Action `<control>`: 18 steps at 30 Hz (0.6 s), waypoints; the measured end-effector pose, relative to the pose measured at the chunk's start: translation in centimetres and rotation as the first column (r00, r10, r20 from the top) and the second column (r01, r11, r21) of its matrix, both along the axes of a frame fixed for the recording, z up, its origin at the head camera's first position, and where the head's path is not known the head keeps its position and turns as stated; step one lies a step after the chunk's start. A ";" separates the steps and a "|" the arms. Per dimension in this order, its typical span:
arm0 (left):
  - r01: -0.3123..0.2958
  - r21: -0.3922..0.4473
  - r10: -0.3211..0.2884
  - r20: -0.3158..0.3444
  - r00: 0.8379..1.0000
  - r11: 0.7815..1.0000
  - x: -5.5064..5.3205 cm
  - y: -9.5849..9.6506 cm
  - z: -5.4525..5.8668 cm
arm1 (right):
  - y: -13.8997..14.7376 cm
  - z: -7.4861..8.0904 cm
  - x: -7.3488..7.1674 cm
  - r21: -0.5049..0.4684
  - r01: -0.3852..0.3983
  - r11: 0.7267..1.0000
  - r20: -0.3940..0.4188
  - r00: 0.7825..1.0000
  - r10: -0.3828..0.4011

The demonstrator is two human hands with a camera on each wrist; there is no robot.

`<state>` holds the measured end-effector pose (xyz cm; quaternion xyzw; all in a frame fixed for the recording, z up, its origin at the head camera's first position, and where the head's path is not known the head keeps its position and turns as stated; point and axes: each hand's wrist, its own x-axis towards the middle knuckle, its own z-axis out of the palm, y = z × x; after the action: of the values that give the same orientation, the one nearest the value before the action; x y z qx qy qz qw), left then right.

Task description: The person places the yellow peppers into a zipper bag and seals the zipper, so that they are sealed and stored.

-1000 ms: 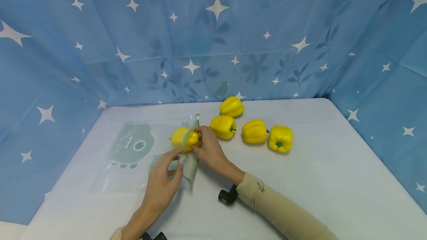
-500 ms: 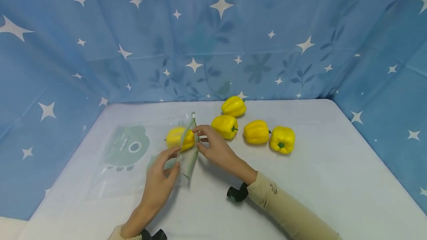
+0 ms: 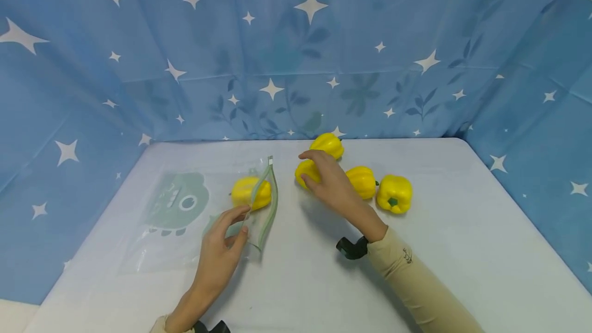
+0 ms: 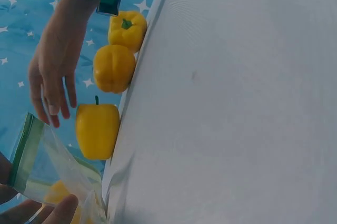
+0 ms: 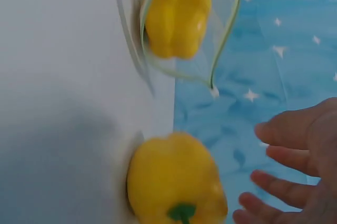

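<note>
A clear bag (image 3: 185,204) printed with a pale green monster lies on the left half of the surface (image 3: 300,281), its green-edged mouth gaping toward the right. Just inside that mouth a yellow pepper (image 3: 250,192) rests on its side, stem pointing left.

The left hand (image 3: 218,253) is on the near side of the mouth, thumb and fingers pinching the bag's edge between them. The right hand (image 3: 332,184) hangs over the loose peppers, well apart from the bag, its thumb and fingers spread and holding nothing; from the right wrist there is a gap between them and the nearest pepper.

That one, the middle-left pepper (image 3: 304,171), is partly hidden by the hand. Beyond it sits the far pepper (image 3: 327,143). To the right, the third pepper (image 3: 364,183) shows from behind the hand, and just beside it the rightmost pepper (image 3: 394,193) turns its green stem to the near side.

A black device (image 3: 352,248) sits at the right wrist, by a beige sleeve (image 3: 425,281). Behind everything hangs a blue curtain (image 3: 351,30) scattered with white stars.
</note>
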<state>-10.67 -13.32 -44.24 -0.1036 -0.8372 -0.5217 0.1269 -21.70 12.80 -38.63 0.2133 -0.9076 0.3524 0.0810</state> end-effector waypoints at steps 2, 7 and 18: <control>0.008 0.010 -0.008 0.004 1.000 1.000 0.0 0.0 0.1 | 0.8 0.0 -0.5 0.039 0.011 0.999 0.007 1.000 -0.011; 0.006 0.031 -0.007 0.032 0.999 0.999 0.1 -0.1 0.1 | 2.1 -0.5 -1.5 0.092 -0.011 0.996 0.049 0.999 0.006; -0.002 0.051 0.000 0.045 0.999 0.999 -0.1 -0.3 0.1 | 3.0 -1.3 -2.1 0.141 -0.030 0.990 0.140 0.990 0.010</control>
<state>-10.74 -13.59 -44.11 -0.0882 -0.8264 -0.5449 0.1111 -23.78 15.76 -39.89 0.2025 -0.9317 0.3015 -0.0015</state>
